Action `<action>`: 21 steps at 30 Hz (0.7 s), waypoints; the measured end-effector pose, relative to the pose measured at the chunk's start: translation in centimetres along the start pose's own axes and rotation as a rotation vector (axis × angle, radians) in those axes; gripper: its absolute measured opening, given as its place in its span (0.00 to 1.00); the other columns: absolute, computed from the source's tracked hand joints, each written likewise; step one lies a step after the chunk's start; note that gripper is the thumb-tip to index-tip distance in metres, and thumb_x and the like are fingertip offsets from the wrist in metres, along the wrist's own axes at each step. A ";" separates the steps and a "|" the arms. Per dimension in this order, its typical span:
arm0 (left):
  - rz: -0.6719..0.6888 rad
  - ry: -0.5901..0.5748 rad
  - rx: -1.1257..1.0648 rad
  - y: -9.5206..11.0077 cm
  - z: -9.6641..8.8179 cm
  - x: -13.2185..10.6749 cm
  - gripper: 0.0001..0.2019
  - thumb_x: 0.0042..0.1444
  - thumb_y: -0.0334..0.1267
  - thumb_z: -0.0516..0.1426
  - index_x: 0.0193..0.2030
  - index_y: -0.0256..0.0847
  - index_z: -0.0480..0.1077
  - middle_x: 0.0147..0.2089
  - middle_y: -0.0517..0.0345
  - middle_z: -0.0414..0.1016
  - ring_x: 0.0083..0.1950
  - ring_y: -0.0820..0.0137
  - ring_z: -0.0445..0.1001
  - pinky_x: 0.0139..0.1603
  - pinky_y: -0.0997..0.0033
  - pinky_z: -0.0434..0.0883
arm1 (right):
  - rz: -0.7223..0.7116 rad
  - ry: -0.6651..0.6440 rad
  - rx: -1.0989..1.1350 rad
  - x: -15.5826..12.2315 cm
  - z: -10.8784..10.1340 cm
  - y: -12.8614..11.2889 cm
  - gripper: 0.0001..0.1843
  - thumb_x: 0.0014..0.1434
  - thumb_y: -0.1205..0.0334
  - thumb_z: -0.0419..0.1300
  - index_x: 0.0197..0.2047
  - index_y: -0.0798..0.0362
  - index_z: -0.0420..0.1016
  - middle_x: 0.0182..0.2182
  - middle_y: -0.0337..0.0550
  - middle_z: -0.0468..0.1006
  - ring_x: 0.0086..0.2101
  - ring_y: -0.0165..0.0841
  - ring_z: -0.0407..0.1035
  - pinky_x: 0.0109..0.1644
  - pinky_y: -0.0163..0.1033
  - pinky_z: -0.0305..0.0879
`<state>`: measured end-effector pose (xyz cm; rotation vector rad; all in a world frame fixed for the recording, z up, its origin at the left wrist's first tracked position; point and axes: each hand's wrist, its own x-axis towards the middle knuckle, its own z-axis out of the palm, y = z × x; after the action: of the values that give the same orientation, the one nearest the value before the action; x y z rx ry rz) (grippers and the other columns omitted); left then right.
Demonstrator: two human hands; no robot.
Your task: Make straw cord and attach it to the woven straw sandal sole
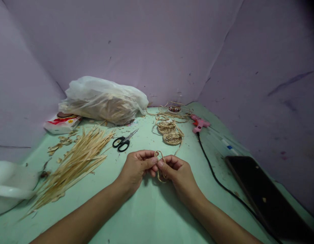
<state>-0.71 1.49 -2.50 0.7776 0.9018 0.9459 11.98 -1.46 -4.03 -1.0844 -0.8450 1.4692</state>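
My left hand [138, 166] and my right hand [176, 171] meet at the middle of the green table [136, 210], thumbs touching. Both pinch a short loop of jute twine [160, 156]; its tail hangs below my right fingers. Beyond the hands lie two coiled twine discs [169, 133] with loose twine trailing toward the back wall.
Black-handled scissors [123, 141] lie just behind my left hand. A pile of straw strips [75, 159] spreads to the left, with a white container [9, 184] at the edge. A plastic bag [103, 100] sits at the back. A pink glue gun [199, 123], its black cord [215, 176] and a dark phone [258, 189] lie right.
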 end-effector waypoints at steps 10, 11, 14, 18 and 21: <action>-0.027 -0.017 0.012 -0.1 -0.2 0.1 0.13 0.33 0.35 0.68 0.25 0.32 0.72 0.19 0.60 0.69 0.19 0.79 0.65 0.16 0.81 0.62 | 0.014 0.005 -0.046 0.1 0.0 -0.1 0.18 0.39 0.53 0.70 0.20 0.56 0.69 0.13 0.38 0.71 0.15 0.24 0.58 0.21 0.32 0.52; -0.027 -0.021 0.019 0.0 -0.2 0.1 0.12 0.33 0.36 0.68 0.25 0.32 0.72 0.19 0.60 0.69 0.18 0.79 0.65 0.16 0.81 0.61 | 0.012 0.003 -0.052 0.1 -0.1 -0.1 0.18 0.40 0.52 0.69 0.20 0.57 0.69 0.13 0.37 0.70 0.15 0.23 0.57 0.20 0.32 0.51; -0.017 -0.015 0.046 0.3 -0.4 0.3 0.12 0.35 0.37 0.67 0.24 0.32 0.72 0.17 0.60 0.68 0.18 0.79 0.64 0.16 0.81 0.61 | -0.018 0.038 -0.110 0.2 -0.2 -0.2 0.16 0.41 0.52 0.68 0.21 0.58 0.74 0.13 0.37 0.68 0.17 0.23 0.57 0.22 0.32 0.52; 0.018 0.046 0.068 0.8 -0.6 0.6 0.12 0.34 0.37 0.67 0.23 0.32 0.72 0.16 0.61 0.68 0.16 0.80 0.63 0.16 0.81 0.60 | -0.069 0.094 -0.243 0.3 -0.4 -0.1 0.14 0.43 0.54 0.66 0.27 0.58 0.79 0.18 0.39 0.72 0.20 0.26 0.60 0.24 0.33 0.56; 0.070 0.097 0.068 1.0 -0.6 0.6 0.12 0.33 0.36 0.67 0.22 0.32 0.71 0.15 0.61 0.68 0.15 0.79 0.63 0.16 0.80 0.60 | -0.082 0.035 -0.293 0.2 -0.4 0.2 0.14 0.47 0.55 0.63 0.32 0.57 0.80 0.21 0.40 0.73 0.22 0.27 0.61 0.26 0.34 0.59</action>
<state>-1.44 2.55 -2.07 0.8313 1.0009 1.0257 12.32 -1.34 -4.36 -1.2713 -1.0906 1.2798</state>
